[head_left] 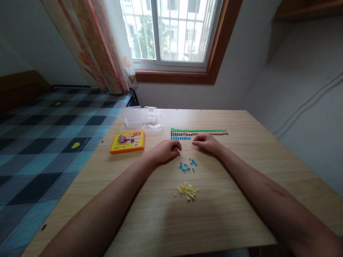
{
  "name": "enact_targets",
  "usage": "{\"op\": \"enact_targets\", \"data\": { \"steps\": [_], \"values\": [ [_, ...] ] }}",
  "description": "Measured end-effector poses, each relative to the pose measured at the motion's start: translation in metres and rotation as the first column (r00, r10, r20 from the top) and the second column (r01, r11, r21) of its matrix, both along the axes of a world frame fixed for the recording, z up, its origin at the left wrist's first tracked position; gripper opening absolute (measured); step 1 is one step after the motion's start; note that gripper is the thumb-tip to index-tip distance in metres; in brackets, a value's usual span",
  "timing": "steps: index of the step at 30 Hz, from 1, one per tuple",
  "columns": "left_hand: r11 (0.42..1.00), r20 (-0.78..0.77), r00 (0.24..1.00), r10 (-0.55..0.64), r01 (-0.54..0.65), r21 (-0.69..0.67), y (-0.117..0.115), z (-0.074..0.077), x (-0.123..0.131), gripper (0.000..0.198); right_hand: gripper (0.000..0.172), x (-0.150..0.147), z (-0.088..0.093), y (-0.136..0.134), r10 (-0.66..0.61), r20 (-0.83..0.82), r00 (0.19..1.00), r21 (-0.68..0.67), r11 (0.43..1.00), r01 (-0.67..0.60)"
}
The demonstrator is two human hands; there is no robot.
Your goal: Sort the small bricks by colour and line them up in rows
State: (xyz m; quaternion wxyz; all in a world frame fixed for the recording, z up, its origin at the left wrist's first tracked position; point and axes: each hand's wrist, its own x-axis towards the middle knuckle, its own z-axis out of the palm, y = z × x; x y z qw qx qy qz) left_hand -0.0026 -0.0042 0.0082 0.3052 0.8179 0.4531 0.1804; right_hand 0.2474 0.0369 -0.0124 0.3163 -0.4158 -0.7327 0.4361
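My left hand (168,150) rests on the wooden table with its fingers curled, just above a loose pile of small blue pieces (187,166); a blue bit shows by its fingertips. My right hand (205,142) has its fingers pinched together at the right end of a row of blue pieces (180,137); whatever it holds is too small to make out. Behind that row run a row of brown pieces (184,134) and a longer row of green pieces (199,130). Nearer me lies a heap of cream and yellow pieces (188,191).
A yellow and orange box (127,142) lies on the table (227,214) at left, with clear plastic containers (142,119) behind it. A checkered bed (50,132) stands left of the table. Wall and window are beyond the far edge.
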Motion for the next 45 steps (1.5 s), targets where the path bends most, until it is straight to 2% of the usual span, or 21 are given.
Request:
{"op": "enact_targets", "data": {
  "steps": [6, 9, 12, 17, 19, 23, 27, 33, 40, 42, 45],
  "values": [
    [0.989, -0.125, 0.989, 0.081, -0.063, 0.136, -0.008, 0.003, 0.008, 0.016, 0.032, 0.000, -0.005, -0.012, -0.098, -0.090, 0.991, -0.109, 0.990, 0.088],
    [0.989, -0.142, 0.987, 0.075, -0.055, 0.140, -0.008, 0.004, 0.009, 0.020, 0.028, 0.003, -0.007, -0.027, -0.067, -0.096, 0.993, -0.051, 0.997, 0.063],
    [0.993, -0.143, 0.989, 0.041, -0.025, 0.115, -0.006, 0.005, 0.007, 0.020, 0.030, 0.005, -0.007, -0.042, -0.032, -0.067, 0.997, 0.082, 0.996, 0.038],
    [0.997, -0.106, 0.993, -0.046, 0.052, 0.056, -0.005, 0.009, 0.002, 0.025, 0.036, 0.007, -0.004, -0.055, 0.098, 0.051, 0.994, 0.280, 0.954, -0.109],
    [0.996, -0.121, 0.990, -0.066, 0.073, 0.050, -0.006, 0.011, 0.001, 0.029, 0.045, 0.008, -0.002, -0.057, 0.137, 0.105, 0.985, 0.323, 0.932, -0.164],
    [0.992, -0.168, 0.979, -0.119, 0.125, 0.027, -0.006, 0.015, 0.000, 0.034, 0.069, 0.011, -0.001, -0.058, 0.195, 0.258, 0.946, 0.381, 0.879, -0.285],
    [0.984, -0.174, 0.969, -0.177, 0.179, -0.004, -0.005, 0.019, -0.001, 0.034, 0.077, 0.012, -0.003, -0.058, 0.243, 0.346, 0.906, 0.385, 0.844, -0.373],
    [0.972, -0.164, 0.958, -0.235, 0.236, -0.012, -0.005, 0.019, -0.003, 0.038, 0.086, 0.011, -0.007, -0.056, 0.213, 0.408, 0.888, 0.390, 0.839, -0.381],
    [0.983, -0.151, 0.971, -0.186, 0.181, -0.042, -0.004, 0.020, -0.005, 0.034, 0.087, 0.020, -0.005, -0.055, 0.230, 0.378, 0.897, 0.343, 0.865, -0.366],
    [0.983, -0.137, 0.974, -0.181, 0.176, -0.049, -0.003, 0.019, -0.006, 0.031, 0.082, 0.018, -0.008, -0.053, 0.160, 0.360, 0.919, 0.364, 0.883, -0.296],
    [0.981, -0.131, 0.973, -0.192, 0.186, -0.057, -0.001, 0.018, -0.006, 0.027, 0.075, 0.010, -0.016, -0.048, -0.037, 0.344, 0.938, 0.435, 0.892, -0.124]
  ]
}}
